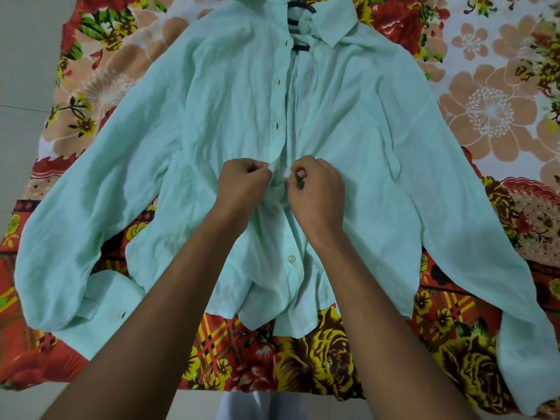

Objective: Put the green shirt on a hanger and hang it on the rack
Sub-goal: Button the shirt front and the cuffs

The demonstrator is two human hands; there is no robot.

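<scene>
The pale green shirt (230,95) lies front-up on a floral bedsheet, sleeves spread out to both sides. A dark hanger (298,24) sits inside it; only its hook and neck show in the open collar at the top. My left hand (244,184) pinches the left edge of the button placket at mid-chest. My right hand (315,186) pinches the facing edge right beside it. The placket stands apart above my hands. A white button (291,259) shows lower down on the front.
The floral sheet (491,110) covers the bed, which runs out of view to the right and top. Pale floor (21,71) lies along the left side and at the near edge. The right sleeve hangs past the near right corner.
</scene>
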